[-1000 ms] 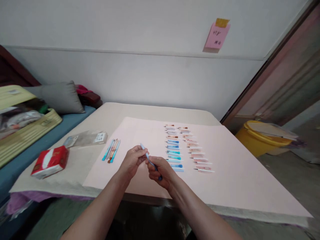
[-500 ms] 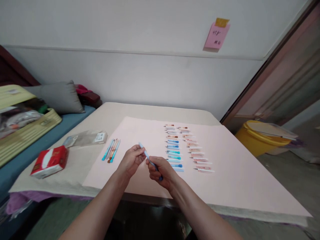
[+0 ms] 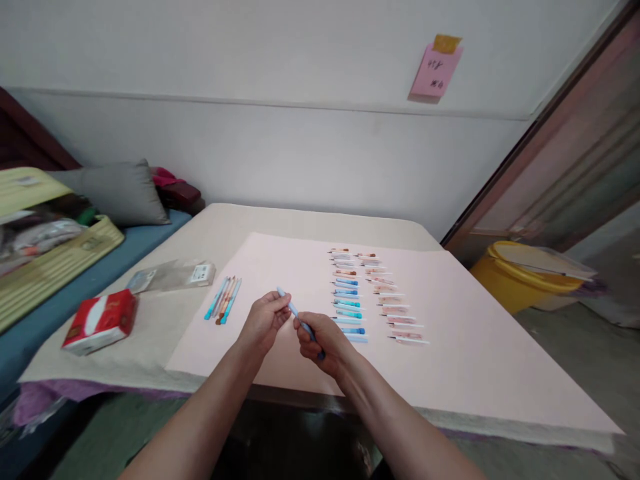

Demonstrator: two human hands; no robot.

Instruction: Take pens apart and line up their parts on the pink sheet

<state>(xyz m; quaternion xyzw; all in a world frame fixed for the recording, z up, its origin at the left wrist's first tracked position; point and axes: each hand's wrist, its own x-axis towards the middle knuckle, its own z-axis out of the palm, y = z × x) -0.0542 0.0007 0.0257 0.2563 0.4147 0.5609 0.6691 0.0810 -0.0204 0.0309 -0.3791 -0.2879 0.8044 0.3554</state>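
Observation:
A light blue pen (image 3: 294,311) with a darker blue end is held slantwise between my hands, above the pink sheet near the table's front edge. Pinched at its upper, pale end are the fingers of my left hand (image 3: 266,321). My right hand (image 3: 320,340) is closed around the lower, darker part. To the right lies a column of pen parts in blue, teal and brown (image 3: 347,293), and beyond it a column of pinkish barrels with white refills (image 3: 397,310). Several assembled pens (image 3: 224,300) lie side by side on the left.
The pink sheet (image 3: 480,347) covers much of the table. A clear plastic packet (image 3: 173,277) and a red tissue pack (image 3: 101,321) lie on the left. A yellow bucket (image 3: 525,280) stands on the floor at right. A grey cushion (image 3: 117,193) rests behind the left side.
Both hands stay almost in the same place with the pen between them. The view has shifted very slightly.

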